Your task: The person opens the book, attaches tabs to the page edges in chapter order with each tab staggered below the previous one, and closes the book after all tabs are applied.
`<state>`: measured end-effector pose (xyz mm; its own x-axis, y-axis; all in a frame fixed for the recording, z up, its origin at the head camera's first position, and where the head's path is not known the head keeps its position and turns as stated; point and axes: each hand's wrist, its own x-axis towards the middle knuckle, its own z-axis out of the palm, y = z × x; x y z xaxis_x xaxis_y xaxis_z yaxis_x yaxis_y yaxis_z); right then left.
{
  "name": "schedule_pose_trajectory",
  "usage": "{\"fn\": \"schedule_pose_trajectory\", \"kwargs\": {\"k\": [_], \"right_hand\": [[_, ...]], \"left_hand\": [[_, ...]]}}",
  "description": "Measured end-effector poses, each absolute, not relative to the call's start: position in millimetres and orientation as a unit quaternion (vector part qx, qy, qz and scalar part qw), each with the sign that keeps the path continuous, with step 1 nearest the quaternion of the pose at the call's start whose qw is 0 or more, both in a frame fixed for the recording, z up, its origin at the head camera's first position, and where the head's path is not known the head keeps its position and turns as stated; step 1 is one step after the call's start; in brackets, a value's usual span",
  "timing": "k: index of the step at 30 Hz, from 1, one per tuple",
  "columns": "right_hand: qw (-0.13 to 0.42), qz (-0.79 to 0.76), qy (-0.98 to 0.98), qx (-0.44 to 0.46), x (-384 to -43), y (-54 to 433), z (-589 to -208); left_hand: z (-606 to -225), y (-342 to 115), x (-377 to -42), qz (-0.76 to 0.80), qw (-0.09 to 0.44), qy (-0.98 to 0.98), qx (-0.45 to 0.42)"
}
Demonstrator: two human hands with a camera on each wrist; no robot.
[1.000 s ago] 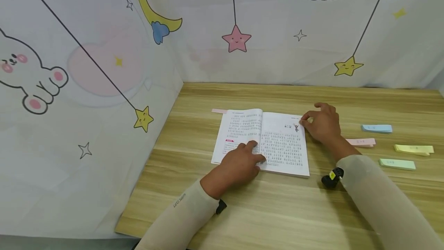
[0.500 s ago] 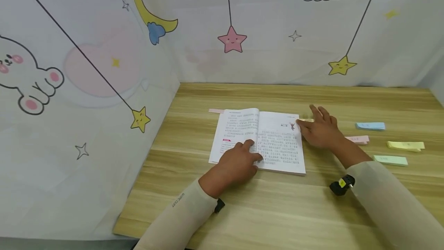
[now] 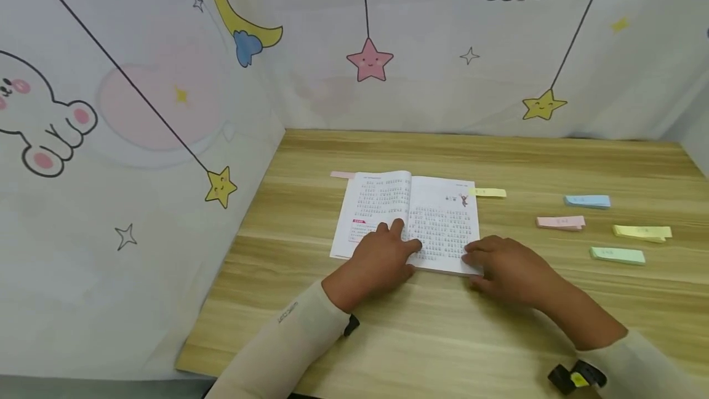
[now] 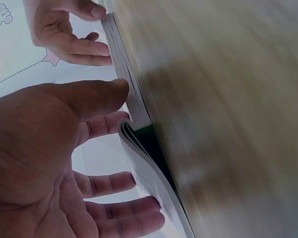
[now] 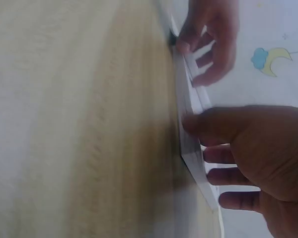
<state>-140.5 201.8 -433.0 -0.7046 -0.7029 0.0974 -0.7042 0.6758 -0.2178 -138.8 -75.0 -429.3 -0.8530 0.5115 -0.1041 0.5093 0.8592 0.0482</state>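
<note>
An open book point(image 3: 443, 226) with printed pages lies on the wooden table. My left hand point(image 3: 382, 257) rests over its centre fold, fingertips pressing on the pages; in the left wrist view its thumb point(image 4: 107, 96) is at the lower edge. At the lower right corner, my right hand point(image 3: 512, 270) touches the page with extended fingers. Its thumb point(image 5: 203, 126) lies against the page-block edge in the right wrist view. A yellow paper tab point(image 3: 490, 193) sticks out past the book's upper right edge, and a pink paper tab point(image 3: 341, 175) past the upper left.
Right of the book lie folded paper strips: a blue strip point(image 3: 587, 201), a pink strip point(image 3: 560, 222), a yellow strip point(image 3: 642, 232) and a green strip point(image 3: 617, 255). A white cloth point(image 3: 432, 97) with cartoon prints stands behind the table and along its left side.
My right hand has left the yellow tab at the upper right of the page and moved down to the lower right corner. The tab stays there. My left hand has kept its place.
</note>
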Motion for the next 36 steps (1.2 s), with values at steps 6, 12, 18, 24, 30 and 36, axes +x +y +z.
{"fn": "schedule_pose_trajectory", "kwargs": {"k": [6,12,18,24,30,36], "right_hand": [[0.046,0.088,-0.913,0.395,-131.9,198.2,-432.0],[0.141,0.074,-0.892,0.423,-132.6,195.3,-431.5],[0.232,0.116,-0.859,0.441,-137.1,194.8,-426.9],[0.26,0.134,-0.863,0.411,-137.3,192.6,-429.1],[0.227,0.132,-0.877,0.402,-134.6,199.9,-434.0],[0.149,0.113,-0.891,0.413,-131.3,202.3,-440.9]], "left_hand": [[-426.6,-68.7,-138.2,-0.014,0.058,0.963,0.263],[-427.0,-63.0,-136.8,-0.024,0.054,0.964,0.259],[-429.5,-60.1,-137.2,-0.041,0.023,0.97,0.237],[-428.8,-62.5,-138.4,-0.042,-0.041,0.972,0.227],[-427.7,-65.8,-143.4,0.047,-0.158,0.972,0.166],[-426.3,-74.7,-145.6,0.0,-0.197,0.967,0.161]]}}
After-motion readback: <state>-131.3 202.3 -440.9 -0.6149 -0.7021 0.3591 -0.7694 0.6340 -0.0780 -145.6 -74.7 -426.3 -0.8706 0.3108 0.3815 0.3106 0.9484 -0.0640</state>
